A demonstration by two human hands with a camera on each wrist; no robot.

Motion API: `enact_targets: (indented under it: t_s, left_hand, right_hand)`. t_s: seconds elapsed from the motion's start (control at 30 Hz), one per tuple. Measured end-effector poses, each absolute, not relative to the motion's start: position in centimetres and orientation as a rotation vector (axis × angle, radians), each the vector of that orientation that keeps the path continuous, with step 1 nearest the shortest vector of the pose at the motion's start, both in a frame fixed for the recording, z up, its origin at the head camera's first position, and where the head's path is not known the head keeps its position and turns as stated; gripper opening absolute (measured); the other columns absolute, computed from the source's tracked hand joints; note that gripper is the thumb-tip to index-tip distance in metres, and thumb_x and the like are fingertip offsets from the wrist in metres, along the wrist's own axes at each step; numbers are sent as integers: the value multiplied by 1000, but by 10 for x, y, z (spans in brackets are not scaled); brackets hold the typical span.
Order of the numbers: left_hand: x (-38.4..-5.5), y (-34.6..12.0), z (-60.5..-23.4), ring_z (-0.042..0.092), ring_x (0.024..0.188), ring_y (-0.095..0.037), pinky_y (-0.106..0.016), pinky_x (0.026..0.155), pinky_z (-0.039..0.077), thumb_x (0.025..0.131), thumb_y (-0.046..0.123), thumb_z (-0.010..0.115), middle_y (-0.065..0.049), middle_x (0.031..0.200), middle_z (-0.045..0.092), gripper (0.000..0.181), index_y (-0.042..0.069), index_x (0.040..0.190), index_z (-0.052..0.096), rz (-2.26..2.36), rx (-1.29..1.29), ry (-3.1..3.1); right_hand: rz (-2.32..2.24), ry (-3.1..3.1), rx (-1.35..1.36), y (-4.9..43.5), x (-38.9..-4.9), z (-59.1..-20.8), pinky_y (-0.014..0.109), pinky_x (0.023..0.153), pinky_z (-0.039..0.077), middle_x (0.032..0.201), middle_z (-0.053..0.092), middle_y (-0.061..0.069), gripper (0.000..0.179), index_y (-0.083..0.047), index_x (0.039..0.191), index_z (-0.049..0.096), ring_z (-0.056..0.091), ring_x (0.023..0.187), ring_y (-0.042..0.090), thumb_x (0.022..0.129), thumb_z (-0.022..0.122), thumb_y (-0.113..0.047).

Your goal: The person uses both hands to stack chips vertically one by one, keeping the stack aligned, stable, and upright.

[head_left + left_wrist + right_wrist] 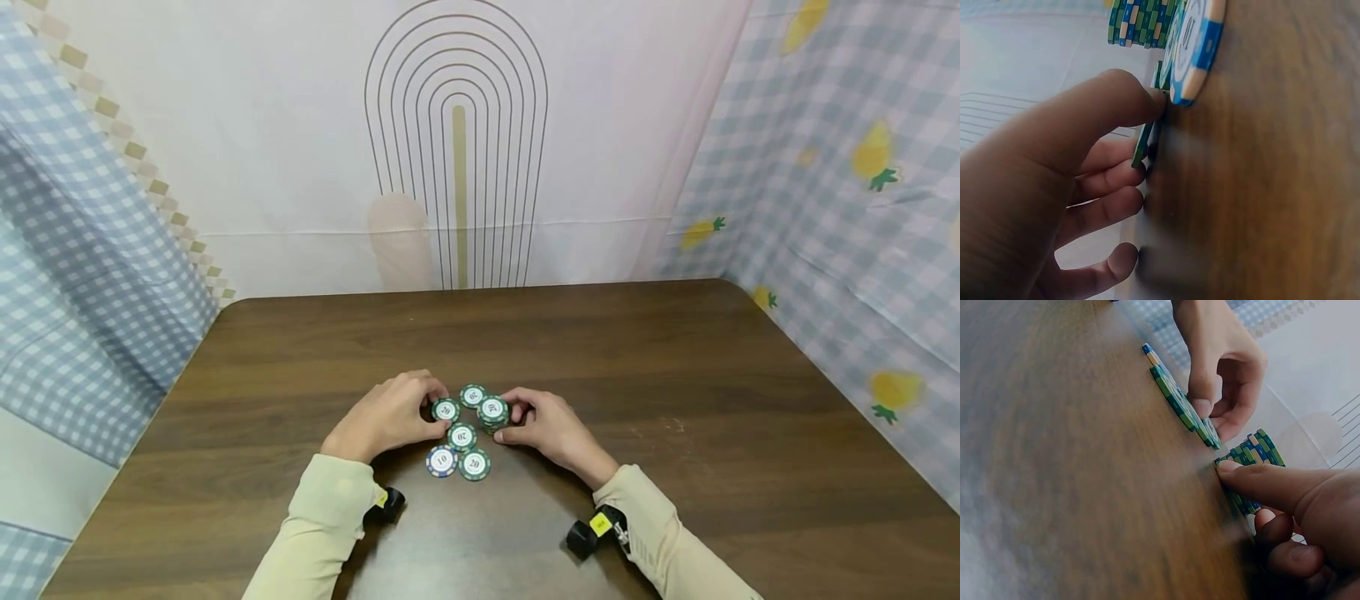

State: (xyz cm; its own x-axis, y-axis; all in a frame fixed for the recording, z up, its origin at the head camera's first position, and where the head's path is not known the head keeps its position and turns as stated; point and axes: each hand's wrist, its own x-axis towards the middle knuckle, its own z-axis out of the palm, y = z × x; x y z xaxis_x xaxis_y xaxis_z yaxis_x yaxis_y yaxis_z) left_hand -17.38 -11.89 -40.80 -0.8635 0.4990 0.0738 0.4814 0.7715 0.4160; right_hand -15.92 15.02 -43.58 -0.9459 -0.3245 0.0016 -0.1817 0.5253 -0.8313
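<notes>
My left hand (397, 412) pinches a green poker chip (446, 410) marked 20 between thumb and fingers. In the left wrist view that chip (1141, 145) is tilted, one edge lifted off the table. On the other side, my right hand (553, 427) grips a stack of poker chips (492, 408) with thumb and fingers. The stack's edges (1259, 449) show green, blue and cream in the right wrist view. Loose green chips lie between and below the hands: one behind (472, 396), one in the middle (462, 437) and one in front (474, 464). Beside the front one lies a blue chip (442, 461) marked 10.
The brown wooden table (645, 350) reaches back to a white cloth (300, 150) with arched lines. Blue checked cloths hang at the left (97, 192) and right (840, 275). Black wrist cameras (581, 540) sit low over the table near both cuffs.
</notes>
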Motion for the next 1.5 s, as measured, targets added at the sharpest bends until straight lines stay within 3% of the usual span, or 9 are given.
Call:
enact_targets:
  t_s: [0.23,0.6,0.93,1.13,1.5]
  left_hand:
    - [-175,-119,-406,61,85,-10,-33,81,54,83,30,80,7,98,68,31,13,109,74,679,790,2951]
    - [-172,-120,-404,59,89,-10,-33,80,53,82,33,76,9,100,64,33,17,110,72,717,912,3029]
    - [-176,-117,-410,62,87,-12,-33,79,54,88,22,80,9,103,67,32,17,118,73,1160,908,2815]
    - [-176,-112,-415,63,73,-12,-28,68,53,88,16,84,5,91,68,30,14,117,76,1373,914,2696]
    - [-171,-90,-420,58,64,-12,-23,60,48,87,18,89,5,76,67,30,11,114,79,1588,878,2564]
  right_hand:
    - [-1412,2595,-430,151,-159,-435,24,56,39,86,60,1,38,-9,113,75,48,63,11,79,92,-14]
    - [-1404,2602,-453,151,-159,-433,24,58,40,86,60,1,38,-9,114,75,49,64,12,80,91,-14]
    - [-1394,2592,-438,150,-160,-431,24,57,40,86,61,2,38,-9,115,75,50,64,13,81,91,-15]
    - [-1377,2611,-443,149,-160,-432,24,58,40,86,61,1,38,-9,115,76,50,64,12,81,91,-15]
    - [-1362,2612,-438,150,-161,-434,23,58,41,86,62,0,39,-10,117,76,50,64,9,81,90,-16]
